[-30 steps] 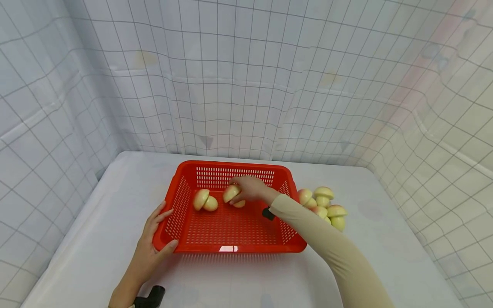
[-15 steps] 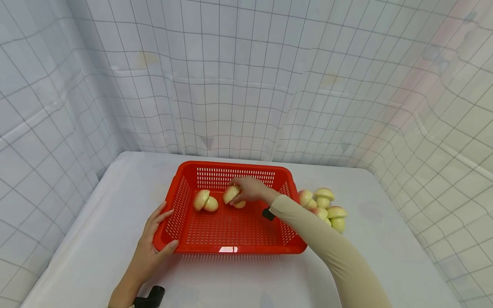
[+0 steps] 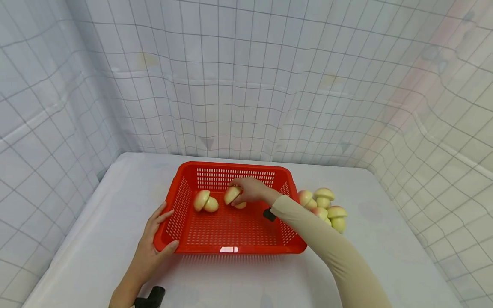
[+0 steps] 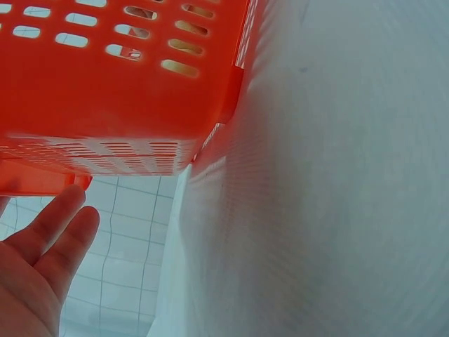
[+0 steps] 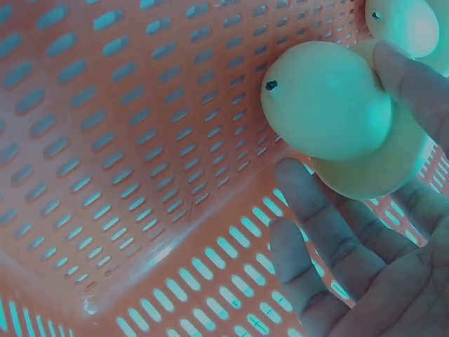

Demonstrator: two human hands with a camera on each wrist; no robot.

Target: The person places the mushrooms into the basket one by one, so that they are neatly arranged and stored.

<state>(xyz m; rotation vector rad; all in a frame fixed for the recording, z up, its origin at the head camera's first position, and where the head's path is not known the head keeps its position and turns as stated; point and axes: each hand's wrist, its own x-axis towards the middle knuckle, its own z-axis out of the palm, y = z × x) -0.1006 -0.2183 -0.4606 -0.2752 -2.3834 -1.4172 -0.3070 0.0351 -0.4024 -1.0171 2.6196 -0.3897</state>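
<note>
My right hand point(image 3: 252, 190) reaches into the red plastic basket point(image 3: 231, 249) and holds a pale yellow mushroom point(image 3: 232, 195) with a pink-flushed cap. In the right wrist view, its rounded stem end point(image 5: 326, 98) bears a dark spot, with the thumb on one side and fingers beneath. To its left in the basket lies another mushroom point(image 3: 201, 200), tipped on its side. At the basket's left front corner, my left hand point(image 3: 148, 246) rests with fingers spread along the left rim and thumb on the front rim. The left wrist view shows straight fingers point(image 4: 74, 239) beside the basket.
Several more mushrooms point(image 3: 337, 216) sit in a cluster right of the basket, partly behind the right sleeve point(image 3: 327, 239). A white cloth covers the table point(image 3: 385, 239). Checked white curtains point(image 3: 246, 85) hang at the back and both sides.
Almost nothing differs; the right hand and its mushroom have shifted very slightly to the right. The left hand stays at the basket's corner.
</note>
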